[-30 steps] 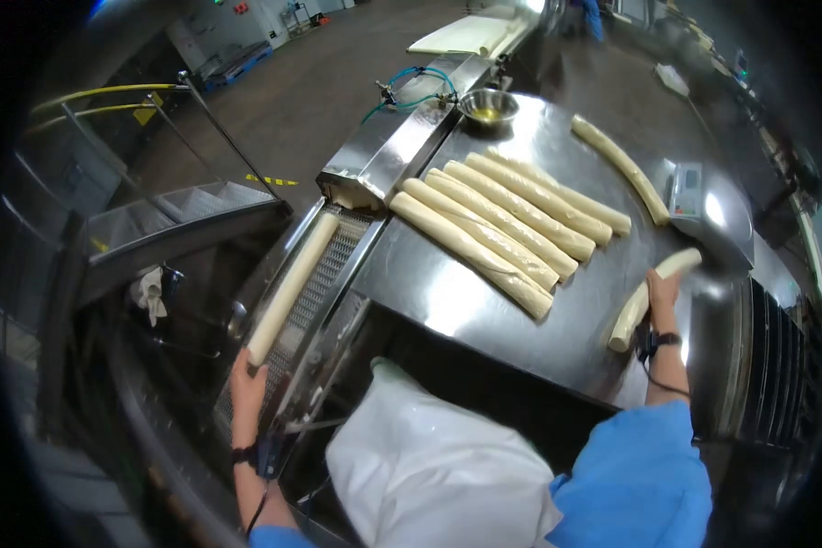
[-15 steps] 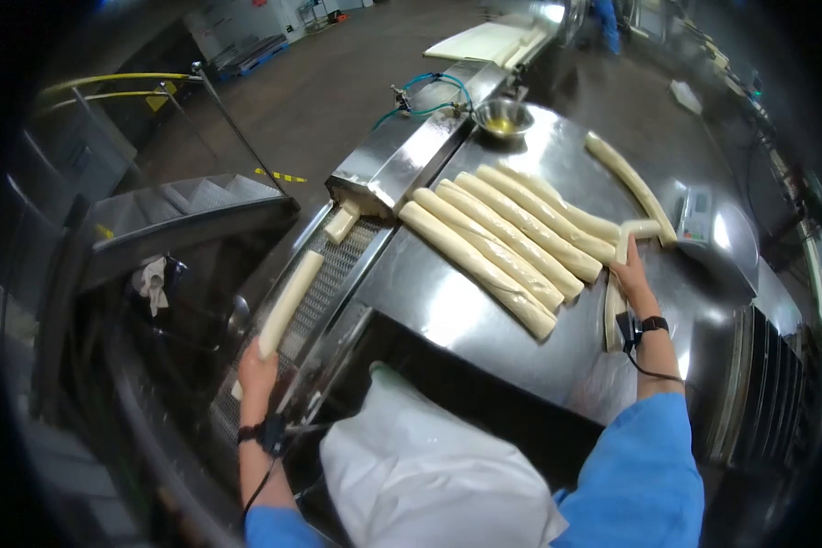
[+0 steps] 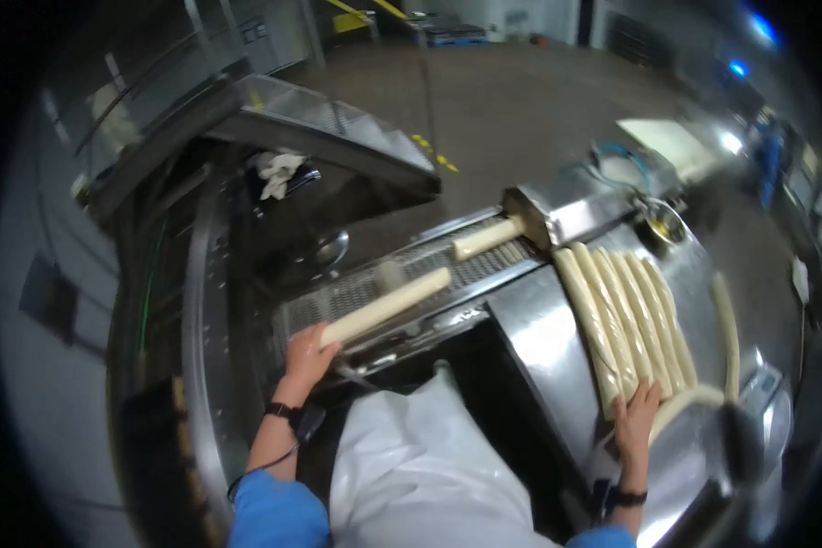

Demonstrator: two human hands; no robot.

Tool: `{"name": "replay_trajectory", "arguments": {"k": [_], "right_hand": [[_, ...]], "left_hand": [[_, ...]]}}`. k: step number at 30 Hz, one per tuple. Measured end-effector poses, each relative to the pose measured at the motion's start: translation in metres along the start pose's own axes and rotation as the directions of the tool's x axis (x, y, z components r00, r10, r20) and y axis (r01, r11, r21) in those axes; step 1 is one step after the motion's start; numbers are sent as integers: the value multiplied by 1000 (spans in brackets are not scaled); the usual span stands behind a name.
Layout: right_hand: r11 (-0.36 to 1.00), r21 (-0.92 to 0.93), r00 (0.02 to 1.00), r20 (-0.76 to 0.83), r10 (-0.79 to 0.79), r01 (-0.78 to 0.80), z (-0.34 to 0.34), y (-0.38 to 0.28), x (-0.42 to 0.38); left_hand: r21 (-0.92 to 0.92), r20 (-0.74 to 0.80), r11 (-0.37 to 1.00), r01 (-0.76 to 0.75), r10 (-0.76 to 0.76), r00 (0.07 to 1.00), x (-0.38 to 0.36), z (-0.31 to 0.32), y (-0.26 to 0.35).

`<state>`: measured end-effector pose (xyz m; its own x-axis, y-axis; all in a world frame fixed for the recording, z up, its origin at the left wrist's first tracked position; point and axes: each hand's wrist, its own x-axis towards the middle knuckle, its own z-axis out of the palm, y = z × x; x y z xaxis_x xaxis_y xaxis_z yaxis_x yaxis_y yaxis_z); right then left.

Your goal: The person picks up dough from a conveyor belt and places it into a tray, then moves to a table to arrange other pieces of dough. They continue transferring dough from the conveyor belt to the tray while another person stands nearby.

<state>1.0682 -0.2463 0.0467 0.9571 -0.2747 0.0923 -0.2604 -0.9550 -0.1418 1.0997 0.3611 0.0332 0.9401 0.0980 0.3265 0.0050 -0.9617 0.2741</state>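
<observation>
At the near end of a long pale dough roll (image 3: 388, 306), my left hand (image 3: 310, 354) is closed round it, above the mesh conveyor (image 3: 429, 267). My right hand (image 3: 637, 416) rests with fingers apart on the near ends of several glossy dough rolls (image 3: 626, 320), which lie side by side on the steel table (image 3: 539, 342). A curved dough strip (image 3: 690, 402) lies just right of that hand. Another dough piece (image 3: 489, 239) comes out of the metal housing (image 3: 580, 210) on the conveyor.
A metal bowl with yellow liquid (image 3: 664, 226) stands beyond the rolls. One more dough roll (image 3: 726, 333) lies near the scale (image 3: 760, 391) at the right. Metal steps (image 3: 338, 119) rise beyond the conveyor, and a white cloth (image 3: 279, 173) hangs by them.
The view has turned left. My right hand has let go of the bent dough strip and moved to the near ends of the rolls. My left hand still holds its roll.
</observation>
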Motion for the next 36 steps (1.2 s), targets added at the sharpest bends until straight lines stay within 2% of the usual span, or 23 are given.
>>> {"name": "replay_trajectory", "arguments": {"k": [2,4,6,8,12,14,17,21,22,23,24,25,26,27,28,29,30,31,32,34,36], "right_hand": [[997,-17,997,-32,-74,73,-3,-24,10],[988,-153,1000,-26,-13,9,-11,-42,19],[989,-142,999,19,-48,50,-8,-34,31],[990,-106,995,51,-88,93,-9,-30,37],[988,-74,989,-51,-139,135,9,-27,49],[989,-78,990,-54,-132,128,14,-31,56],[987,-58,984,-88,-158,153,28,-35,58],[972,-6,961,-148,-234,235,26,-28,49],[965,5,948,-185,-258,263,27,-28,46],[966,9,949,-186,-253,259,24,-34,44],[969,39,964,-122,-236,242,18,-45,42],[972,68,974,-56,-221,224,14,-57,38],[903,142,901,-229,-369,405,29,-67,38],[796,178,781,-401,-478,579,43,-81,34],[719,449,848,-290,-444,530,16,-123,19],[653,508,818,-219,-532,561,6,-148,11],[550,768,871,-20,-491,327,4,-175,4],[512,778,806,12,-591,364,-7,-198,-3],[411,812,752,-53,-657,415,-5,-213,-6],[298,879,789,-131,-600,373,6,-237,-7],[211,972,831,35,-555,100,-13,-241,-9]], "left_hand": [[8,-12,999,53,-53,999,-11,-9,-8],[1,-1,996,85,-85,996,-19,-17,-17],[-11,-10,991,137,-137,991,-31,-19,-31],[-69,-93,986,149,-155,984,-42,-17,-43],[-69,-95,979,190,-196,976,-50,-24,-47],[38,-7,969,246,-246,969,-48,-29,-42],[60,47,958,281,-284,958,-44,-35,-35],[-68,2,960,272,-272,962,-54,-24,-52],[-273,76,879,390,-385,920,-56,-20,-52],[-452,173,741,497,-474,863,-59,-18,-51],[-702,243,515,492,-476,845,-57,-14,-36],[-733,354,397,552,-470,809,-60,-13,-22],[-744,462,274,609,-447,766,-54,-30,16],[-734,557,265,625,-291,778,-51,-23,27],[-722,635,257,643,-126,763,-48,-15,37],[-728,634,335,598,-3,773,-41,-15,61],[-737,630,405,541,121,767,-32,-22,89],[-791,588,371,487,240,772,-23,-24,115],[-840,533,327,432,355,768,-14,-30,141],[-739,601,97,666,541,588,7,-64,185],[-722,455,-74,687,698,553,27,-72,211]]}}
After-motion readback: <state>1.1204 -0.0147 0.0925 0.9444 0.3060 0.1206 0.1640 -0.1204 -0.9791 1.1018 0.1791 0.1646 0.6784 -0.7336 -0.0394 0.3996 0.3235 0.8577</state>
